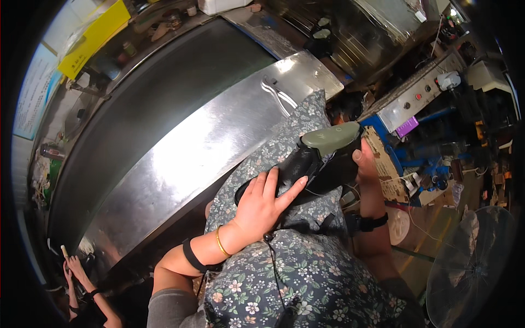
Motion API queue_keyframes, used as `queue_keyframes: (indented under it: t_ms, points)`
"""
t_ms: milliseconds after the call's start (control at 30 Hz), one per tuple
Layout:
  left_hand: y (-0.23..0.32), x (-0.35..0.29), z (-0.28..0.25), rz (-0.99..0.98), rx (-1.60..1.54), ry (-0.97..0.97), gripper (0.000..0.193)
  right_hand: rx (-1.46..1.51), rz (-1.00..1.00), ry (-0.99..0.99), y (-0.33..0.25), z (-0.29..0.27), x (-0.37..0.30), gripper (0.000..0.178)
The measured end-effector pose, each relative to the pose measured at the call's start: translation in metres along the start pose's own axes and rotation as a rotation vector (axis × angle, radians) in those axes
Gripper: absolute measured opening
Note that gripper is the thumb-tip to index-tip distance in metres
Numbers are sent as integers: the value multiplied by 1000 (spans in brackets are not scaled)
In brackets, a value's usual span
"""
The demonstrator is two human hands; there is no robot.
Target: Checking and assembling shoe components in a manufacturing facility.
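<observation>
A black shoe upper (295,169) sits on a grey-green shoe last (331,136) and lies across my lap, on a floral apron (290,273). My left hand (262,205) presses flat on the toe end of the shoe, fingers spread. My right hand (365,164) grips the heel end from the right, thumb up against the black leather. A gold bangle circles my left wrist and a black band my right wrist.
A long shiny steel bench (180,158) runs beside a dark conveyor belt (158,93) to my left, with a metal tool (279,94) on it. Another person's hands (74,270) work at lower left. A control box (418,98) and a fan (470,268) stand right.
</observation>
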State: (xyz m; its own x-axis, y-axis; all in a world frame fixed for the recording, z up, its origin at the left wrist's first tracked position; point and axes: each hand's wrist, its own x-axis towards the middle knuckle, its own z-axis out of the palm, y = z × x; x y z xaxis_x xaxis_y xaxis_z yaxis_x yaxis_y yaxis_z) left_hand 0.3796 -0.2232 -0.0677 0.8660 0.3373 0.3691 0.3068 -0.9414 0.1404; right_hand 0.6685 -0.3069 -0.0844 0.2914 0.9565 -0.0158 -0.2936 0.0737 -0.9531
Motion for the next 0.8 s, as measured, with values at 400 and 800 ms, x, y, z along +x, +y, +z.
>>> queue_keyframes:
  t_ms: [400,800]
  points:
    - [-8,1,-26,-215,-295,-172,101,63,133,-14,6,10,57,60]
    - [-22,-10,-28,-77,-321,-137,82,100,104,1,11,7,53,58]
